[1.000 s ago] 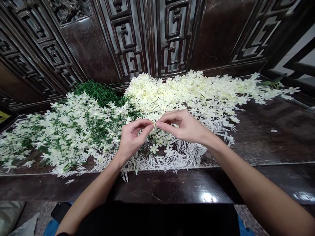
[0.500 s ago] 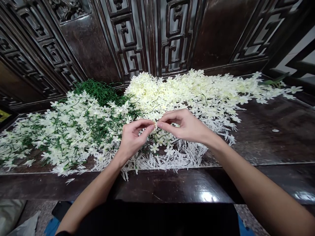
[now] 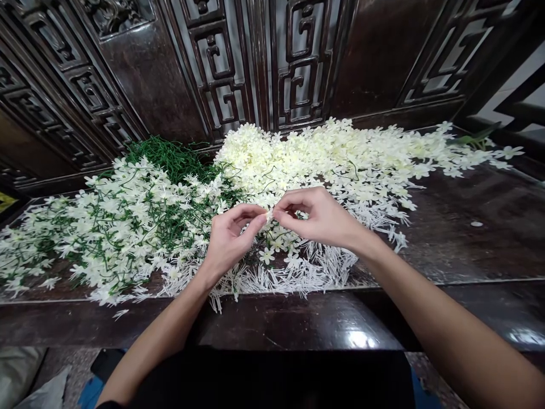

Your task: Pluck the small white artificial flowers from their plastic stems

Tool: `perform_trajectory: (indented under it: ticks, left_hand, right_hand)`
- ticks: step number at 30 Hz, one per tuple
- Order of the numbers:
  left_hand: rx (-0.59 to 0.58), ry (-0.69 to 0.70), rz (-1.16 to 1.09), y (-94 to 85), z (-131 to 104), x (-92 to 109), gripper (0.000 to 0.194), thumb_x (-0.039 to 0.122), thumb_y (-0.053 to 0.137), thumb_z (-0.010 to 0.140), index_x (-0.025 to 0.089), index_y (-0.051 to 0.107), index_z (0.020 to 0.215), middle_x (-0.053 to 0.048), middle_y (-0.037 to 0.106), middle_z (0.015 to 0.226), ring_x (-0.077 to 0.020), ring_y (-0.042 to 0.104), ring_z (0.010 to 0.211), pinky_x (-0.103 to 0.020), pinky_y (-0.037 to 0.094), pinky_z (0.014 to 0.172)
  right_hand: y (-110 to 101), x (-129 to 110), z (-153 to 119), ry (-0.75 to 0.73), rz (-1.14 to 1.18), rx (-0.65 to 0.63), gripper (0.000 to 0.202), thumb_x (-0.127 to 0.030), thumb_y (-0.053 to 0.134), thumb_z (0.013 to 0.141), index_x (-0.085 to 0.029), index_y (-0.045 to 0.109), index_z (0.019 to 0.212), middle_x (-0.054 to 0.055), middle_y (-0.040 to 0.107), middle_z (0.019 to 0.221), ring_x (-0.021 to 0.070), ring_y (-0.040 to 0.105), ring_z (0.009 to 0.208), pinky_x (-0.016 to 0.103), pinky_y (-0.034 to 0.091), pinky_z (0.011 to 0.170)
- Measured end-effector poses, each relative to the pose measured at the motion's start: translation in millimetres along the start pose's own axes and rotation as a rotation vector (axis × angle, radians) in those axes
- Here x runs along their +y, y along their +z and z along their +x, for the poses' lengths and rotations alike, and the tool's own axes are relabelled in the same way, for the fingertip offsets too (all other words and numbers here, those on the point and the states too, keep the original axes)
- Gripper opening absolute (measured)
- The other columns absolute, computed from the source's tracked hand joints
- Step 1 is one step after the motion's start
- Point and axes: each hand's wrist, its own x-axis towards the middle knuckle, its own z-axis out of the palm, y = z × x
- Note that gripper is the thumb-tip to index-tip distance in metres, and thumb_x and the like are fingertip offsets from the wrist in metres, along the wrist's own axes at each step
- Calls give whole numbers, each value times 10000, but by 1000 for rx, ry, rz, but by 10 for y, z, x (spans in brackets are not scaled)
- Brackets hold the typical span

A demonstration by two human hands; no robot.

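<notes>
Two-handed pinch on a small pale piece point(image 3: 269, 215) above the tabletop point(image 3: 451, 250).
Left hand point(image 3: 234, 230) and right hand point(image 3: 315, 218) meet near the middle, the fingers of each drawn together on the piece; the fingertips cover most of it, so its form cannot be told. The step appears to be fine fingertip work; the next move seems to call for a light, steady grip. Cream flowers point(image 3: 336, 159) lie behind the hands, white flowers with green stems point(image 3: 131, 221) to the left, slender white strands point(image 3: 283, 281) in front. These crowd the space around the hands; a carved panel point(image 3: 259, 68) bounds the rear.
</notes>
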Motion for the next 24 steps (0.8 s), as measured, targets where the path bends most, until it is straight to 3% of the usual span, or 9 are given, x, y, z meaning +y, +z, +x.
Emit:
perform_trajectory:
  ticks: [11, 20, 24]
  left_hand:
    - [9, -34, 4, 4, -11, -9, 47, 127, 639, 814, 160, 662, 837, -18, 685, 795, -106, 639, 716, -250, 580, 707]
    - [188, -62, -37, -54, 25, -10, 72, 187, 643, 824, 146, 643, 883, -45, 672, 853, -129, 641, 779, -275, 572, 750]
    - [165, -80, -44, -50, 29, -25, 75, 187, 664, 809, 155, 651, 875, -46, 672, 862, -135, 637, 796, -278, 568, 760]
  right_hand:
    - [15, -29, 2, -5, -65, -36, 163, -267, 547, 804, -186, 656, 714, 48, 681, 771, 168, 620, 699, 395, 534, 685]
    - [-75, 112, 26, 89, -227, -33, 189, -265, 536, 790, -157, 690, 773, 80, 692, 776, 137, 554, 529, 368, 508, 506]
    - [-115, 98, 15, 48, -90, -32, 200, -295, 560, 827, -169, 713, 850, 83, 710, 865, 181, 638, 679, 411, 564, 614]
